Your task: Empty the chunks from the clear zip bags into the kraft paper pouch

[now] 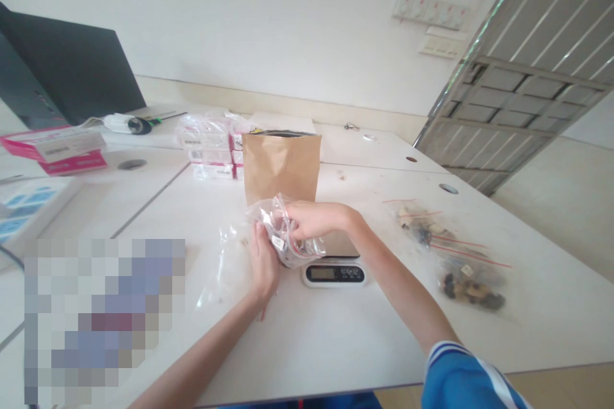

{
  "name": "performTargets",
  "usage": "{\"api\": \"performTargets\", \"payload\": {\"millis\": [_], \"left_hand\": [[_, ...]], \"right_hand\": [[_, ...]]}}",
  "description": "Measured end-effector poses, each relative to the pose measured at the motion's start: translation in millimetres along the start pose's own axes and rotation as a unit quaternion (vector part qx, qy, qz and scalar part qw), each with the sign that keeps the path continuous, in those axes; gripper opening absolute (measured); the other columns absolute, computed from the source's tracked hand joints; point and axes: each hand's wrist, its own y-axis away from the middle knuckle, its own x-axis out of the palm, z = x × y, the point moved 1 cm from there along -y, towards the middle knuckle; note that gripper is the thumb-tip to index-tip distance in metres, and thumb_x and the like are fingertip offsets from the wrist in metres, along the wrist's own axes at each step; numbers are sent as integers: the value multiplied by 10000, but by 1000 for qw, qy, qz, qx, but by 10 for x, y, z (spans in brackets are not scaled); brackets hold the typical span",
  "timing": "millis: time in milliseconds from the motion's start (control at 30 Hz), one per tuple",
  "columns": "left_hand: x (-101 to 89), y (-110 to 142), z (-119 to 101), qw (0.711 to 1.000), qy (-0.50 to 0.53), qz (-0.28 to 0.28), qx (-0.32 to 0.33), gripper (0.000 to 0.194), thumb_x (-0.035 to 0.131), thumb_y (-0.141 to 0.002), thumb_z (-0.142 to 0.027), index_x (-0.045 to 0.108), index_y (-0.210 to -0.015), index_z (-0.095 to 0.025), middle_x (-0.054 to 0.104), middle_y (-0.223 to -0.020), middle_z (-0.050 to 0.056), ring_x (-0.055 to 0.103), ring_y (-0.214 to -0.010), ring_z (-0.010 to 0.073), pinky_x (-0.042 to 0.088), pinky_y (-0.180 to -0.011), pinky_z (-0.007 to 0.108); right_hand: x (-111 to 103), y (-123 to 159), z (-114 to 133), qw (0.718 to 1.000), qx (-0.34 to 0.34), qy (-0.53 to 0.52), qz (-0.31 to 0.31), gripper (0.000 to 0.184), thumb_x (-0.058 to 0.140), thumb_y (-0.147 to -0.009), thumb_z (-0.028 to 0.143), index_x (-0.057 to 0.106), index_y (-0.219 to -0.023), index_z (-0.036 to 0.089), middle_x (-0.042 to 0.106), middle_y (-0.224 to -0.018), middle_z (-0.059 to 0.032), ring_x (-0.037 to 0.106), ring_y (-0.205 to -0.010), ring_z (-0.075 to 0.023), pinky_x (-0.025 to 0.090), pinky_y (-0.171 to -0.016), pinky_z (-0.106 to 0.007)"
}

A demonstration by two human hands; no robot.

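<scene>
Holding the clear bag [290, 255] in a cupped left hand [265, 265], right hand [309, 220] curled at its mouth, apparently reaching in, grip unclear; next move likely wants mouth wide.

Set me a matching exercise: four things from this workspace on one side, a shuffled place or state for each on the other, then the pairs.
Things
1. Clear plastic zip bag
2. Brown paper pouch
3. White digital scale with a black panel
4. Clear red-striped bags of dark and pale pieces

Places and states
A. Standing upright
B. Lying at the right side of the white table
C. In the left hand, the right hand at its mouth
D. Partly hidden by the right forearm

Pairs: 1-C, 2-A, 3-D, 4-B
</scene>
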Motion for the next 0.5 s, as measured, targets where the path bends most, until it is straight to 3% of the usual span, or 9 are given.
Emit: {"api": "performTargets", "payload": {"millis": [100, 200, 300, 500], "left_hand": [[9, 35, -40, 1000, -11, -11, 5, 381, 373, -884, -454, 560, -1025, -153, 596, -1181, 140, 493, -1193, 274, 331, -1059, 387], [14, 34, -24, 1000, -11, -22, 0, 401, 322, -898, -481, 565, -981, -174, 644, -1033, 108, 568, -1064, 270, 418, -964, 393], [14, 14, -7, 999, -11, -41, -11, 386, 319, -898, -470, 569, -937, -178, 644, -966, 95, 573, -1030, 271, 434, -926, 392], [-5, -55, -5, 999, -8, -35, -29, 352, 299, -896, -433, 536, -836, -179, 601, -875, 48, 583, -893, 228, 450, -843, 353]], "right_hand": [[90, -48, 13, 999, 23, 45, 14, 289, 606, -697, 101, 569, -980, 140, 626, -936, -72, 563, -757, -160, 412, -594, -227], [132, -4, 17, 997, 48, 17, 64, 318, 571, -743, 155, 531, -1058, 157, 602, -804, -12, 499, -611, -118, 349, -504, -219], [155, 41, 0, 995, 46, -21, 86, 330, 586, -780, 246, 516, -1092, 162, 571, -697, 27, 473, -569, -111, 344, -510, -223], [198, 54, -33, 994, 44, -52, 91, 490, 704, -712, 305, 494, -1129, 151, 591, -723, 26, 526, -617, -129, 384, -551, -227]]}}
